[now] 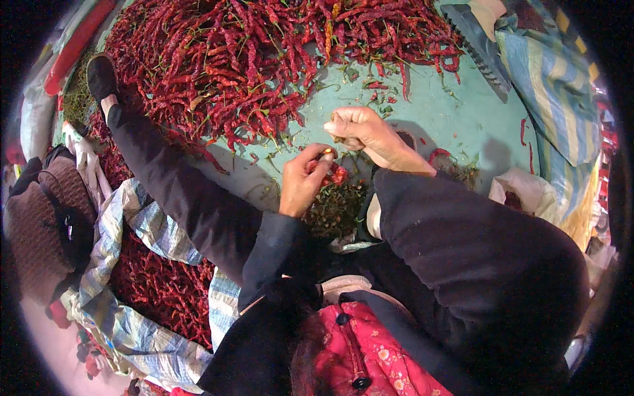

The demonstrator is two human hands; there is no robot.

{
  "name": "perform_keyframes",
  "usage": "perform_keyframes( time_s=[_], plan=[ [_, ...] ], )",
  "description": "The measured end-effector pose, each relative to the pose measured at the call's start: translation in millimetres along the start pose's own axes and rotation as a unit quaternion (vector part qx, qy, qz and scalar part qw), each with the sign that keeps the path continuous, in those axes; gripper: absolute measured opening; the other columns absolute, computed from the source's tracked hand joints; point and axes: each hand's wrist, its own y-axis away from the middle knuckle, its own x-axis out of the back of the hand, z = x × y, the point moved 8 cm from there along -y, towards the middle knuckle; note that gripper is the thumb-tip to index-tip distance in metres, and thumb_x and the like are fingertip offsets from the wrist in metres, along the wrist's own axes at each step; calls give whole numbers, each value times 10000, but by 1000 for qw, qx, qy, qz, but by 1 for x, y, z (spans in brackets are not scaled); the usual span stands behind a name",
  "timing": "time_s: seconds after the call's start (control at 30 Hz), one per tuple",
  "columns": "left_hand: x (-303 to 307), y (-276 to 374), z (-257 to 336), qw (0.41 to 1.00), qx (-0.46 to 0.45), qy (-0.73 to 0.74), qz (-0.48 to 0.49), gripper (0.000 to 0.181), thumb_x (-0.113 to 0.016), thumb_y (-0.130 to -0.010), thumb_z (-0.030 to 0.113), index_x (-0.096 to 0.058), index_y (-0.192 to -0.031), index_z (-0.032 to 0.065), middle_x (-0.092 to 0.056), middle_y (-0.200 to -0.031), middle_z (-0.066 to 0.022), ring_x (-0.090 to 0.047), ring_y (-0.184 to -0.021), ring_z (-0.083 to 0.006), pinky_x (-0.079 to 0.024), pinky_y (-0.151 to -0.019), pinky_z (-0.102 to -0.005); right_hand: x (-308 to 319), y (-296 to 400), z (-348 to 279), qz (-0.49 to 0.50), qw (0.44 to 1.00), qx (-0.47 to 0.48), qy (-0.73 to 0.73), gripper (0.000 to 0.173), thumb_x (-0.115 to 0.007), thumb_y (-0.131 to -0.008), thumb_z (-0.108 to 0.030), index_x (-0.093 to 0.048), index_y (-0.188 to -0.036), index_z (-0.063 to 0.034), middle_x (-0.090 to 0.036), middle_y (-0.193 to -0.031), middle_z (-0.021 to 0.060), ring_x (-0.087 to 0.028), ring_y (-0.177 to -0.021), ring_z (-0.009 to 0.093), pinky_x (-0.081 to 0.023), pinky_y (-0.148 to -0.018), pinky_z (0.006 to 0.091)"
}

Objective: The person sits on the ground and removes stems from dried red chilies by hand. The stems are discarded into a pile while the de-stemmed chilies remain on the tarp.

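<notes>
Red dried chilies (237, 64) lie in a wide heap across the top of the view, on a pale green surface (475, 119). My left hand (303, 179) is closed around several red chilies (338, 174), their ends poking out by the thumb. Up and to the right of it, my right hand (364, 134) pinches something small and brownish at the fingertips, perhaps stems; the fingers hide most of it. Below both hands lies a dark green-brown pile of stems (334, 213), between my legs.
An open striped woven sack (114, 321) of red chilies stands at the lower left. A blue-white striped sheet (550, 94) lies at the right, near a small white bag (530, 190). My outstretched leg (183, 168) borders the heap.
</notes>
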Motion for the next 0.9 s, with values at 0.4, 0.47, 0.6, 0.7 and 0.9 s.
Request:
perform_keyframes(
  time_s=[0.4,0.47,0.6,0.7,0.9],
  plan=[
    [143,126,105,966,-105,130,200,673,-464,-751,660,-477,-983,29,-562,-735,-85,-523,-537,-99,-354,-409,-186,48,-9,96,16,951,-69,300,396,-522,-862,-367,-475,-594,-78,-425,-523,-31,-352,-477,51,-269,-454,236],
    [206,186,120,936,-116,74,324,499,-465,-833,523,-475,-978,45,-559,-744,-72,-514,-525,-124,-393,-433,-216,46,-3,109,-2,955,-105,277,368,-519,-869,-345,-475,-613,-84,-415,-531,-38,-322,-471,46,-246,-451,224],
    [303,320,90,896,102,-245,356,368,-578,-829,345,-538,-1022,34,-565,-830,-14,-533,-736,-103,-429,-678,-222,27,1,107,-40,950,-98,293,353,-496,-885,-331,-471,-627,-92,-386,-532,-49,-289,-456,34,-213,-439,211],
    [327,382,78,641,204,-696,252,490,-620,-775,323,-516,-1102,-26,-547,-1104,-160,-512,-1039,-280,-392,-896,-348,0,7,94,-51,958,-117,258,356,-488,-888,-336,-479,-629,-92,-378,-526,-50,-283,-447,32,-205,-432,208],
    [339,396,81,738,219,-507,388,326,-590,-796,218,-552,-1049,16,-600,-988,-155,-591,-911,-268,-460,-762,-335,-27,10,70,-79,945,-72,311,325,-505,-877,-308,-490,-641,-85,-374,-520,-57,-295,-454,33,-225,-434,211]
  ],
)
